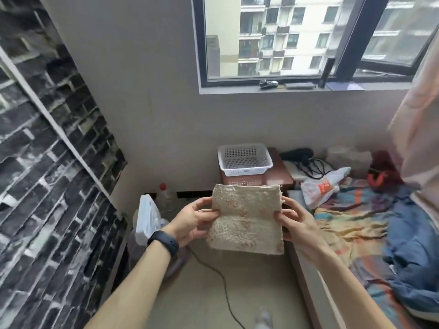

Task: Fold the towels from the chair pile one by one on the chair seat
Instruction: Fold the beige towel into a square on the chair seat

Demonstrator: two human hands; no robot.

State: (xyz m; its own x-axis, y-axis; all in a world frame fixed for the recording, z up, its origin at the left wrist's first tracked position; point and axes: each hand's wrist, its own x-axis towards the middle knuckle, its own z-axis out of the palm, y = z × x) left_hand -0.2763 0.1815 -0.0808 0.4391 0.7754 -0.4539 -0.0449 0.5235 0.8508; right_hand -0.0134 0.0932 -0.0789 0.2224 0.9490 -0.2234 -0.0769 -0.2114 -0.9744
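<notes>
A beige, nubby towel [247,217] hangs in the air in front of me as a flat, roughly square piece, above the floor. My left hand [193,219] pinches its left edge, thumb on the front face. My right hand [294,219] pinches its right edge the same way. A black band sits on my left wrist. No chair and no towel pile are in view.
A white plastic basket [244,160] sits on a reddish wooden stand [278,175] by the wall. A bed with a colourful blanket [370,222] fills the right. A white fan [148,214], a bottle [166,198] and a black floor cable [223,283] lie to the left and below.
</notes>
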